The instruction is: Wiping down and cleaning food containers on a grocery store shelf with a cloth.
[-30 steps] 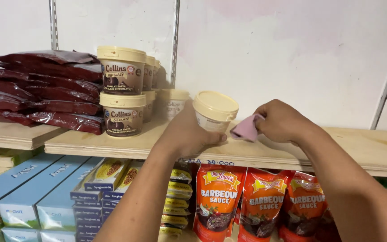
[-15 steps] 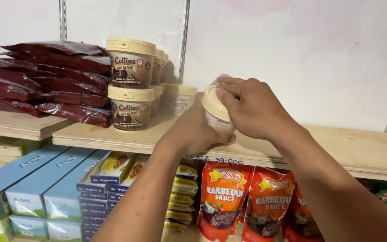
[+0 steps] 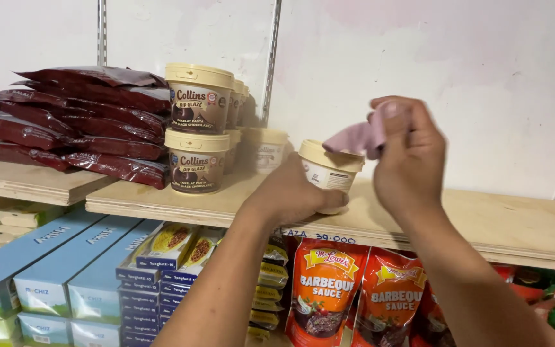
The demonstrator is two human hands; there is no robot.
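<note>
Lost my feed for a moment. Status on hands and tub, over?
Left hand grips tub, held above the shelf. Right hand holds pink cloth at the lid. Stacked tubs stand apart to the left; nothing in the way.

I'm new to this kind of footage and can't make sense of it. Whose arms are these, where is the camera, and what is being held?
The camera sits on a person's head and looks down and forward, so both arms reaching in are that person's own. The left hand has its grip around a small cream tub standing on the wooden shelf. The right hand pinches a pink cloth just above the tub's lid. Further left on the shelf stand stacked tubs of the same kind, and dark red packets lie piled beside them. Below are orange sauce pouches and blue boxes.
</note>
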